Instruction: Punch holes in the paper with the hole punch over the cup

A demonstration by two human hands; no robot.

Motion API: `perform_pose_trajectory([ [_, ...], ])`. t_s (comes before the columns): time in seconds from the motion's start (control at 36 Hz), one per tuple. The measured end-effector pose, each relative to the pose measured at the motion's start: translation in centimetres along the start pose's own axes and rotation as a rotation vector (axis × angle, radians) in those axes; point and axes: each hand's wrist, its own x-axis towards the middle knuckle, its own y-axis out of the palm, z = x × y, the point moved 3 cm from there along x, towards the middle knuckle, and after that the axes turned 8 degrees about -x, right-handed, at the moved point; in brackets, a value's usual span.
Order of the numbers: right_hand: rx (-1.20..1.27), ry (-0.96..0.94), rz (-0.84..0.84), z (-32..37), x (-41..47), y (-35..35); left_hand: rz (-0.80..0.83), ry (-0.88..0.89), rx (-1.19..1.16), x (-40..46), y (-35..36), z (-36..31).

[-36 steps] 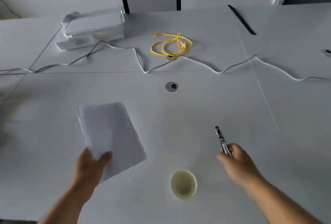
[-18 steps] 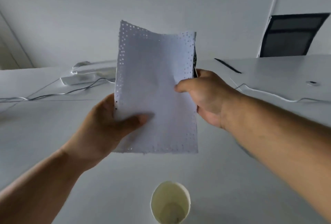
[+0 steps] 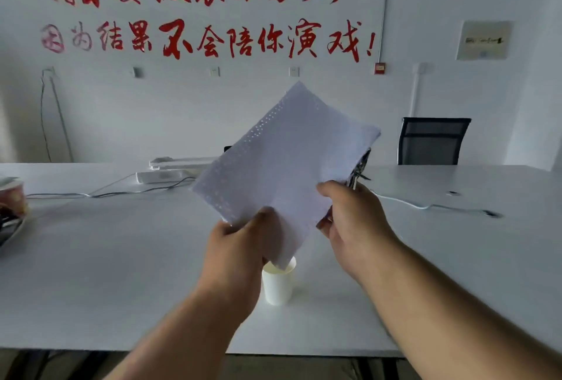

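A white sheet of paper (image 3: 286, 160), dotted with rows of punched holes along its edges, is held tilted in the air above the table. My left hand (image 3: 240, 245) pinches its lower corner. My right hand (image 3: 349, 221) grips the metal hole punch (image 3: 360, 171), whose jaws sit at the paper's right edge, mostly hidden behind the sheet. A white paper cup (image 3: 278, 285) stands upright on the white table (image 3: 121, 258), directly under the paper's lowest corner.
A white power strip (image 3: 164, 175) with cables lies at the back of the table. A red printed cup (image 3: 12, 197) stands at the left edge. A black mesh chair (image 3: 431, 141) is behind the table on the right. A white cable (image 3: 425, 206) runs across the right side.
The view has tilted up toward the wall. The paper has rotated from upright to a diagonal tilt, and both hands have moved it over the cup.
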Motion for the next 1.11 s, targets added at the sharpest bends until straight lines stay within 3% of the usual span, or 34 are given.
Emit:
perform_pose_trajectory([
  [0.11,-0.208,0.015,0.073,-0.3,-1.9,-4.2,-0.110,0.054,0.010,-0.3,-0.8,-1.5],
  [0.19,-0.436,0.057,0.237,-1.3,-3.3,-6.6,-0.163,0.075,-0.001,0.0,-1.5,-2.1],
  [0.33,-0.795,0.050,0.341,-2.7,-4.3,-7.3,-0.170,0.093,-0.016,0.4,-2.1,-2.0],
  [0.83,-0.783,0.063,0.420,-4.5,-2.5,-5.5,-0.096,0.069,-0.035,0.8,-2.6,-0.6],
  [1.11,-0.811,-0.024,0.416,-5.1,-1.6,-4.9,-0.056,0.051,-0.043,0.7,-1.6,0.1],
])
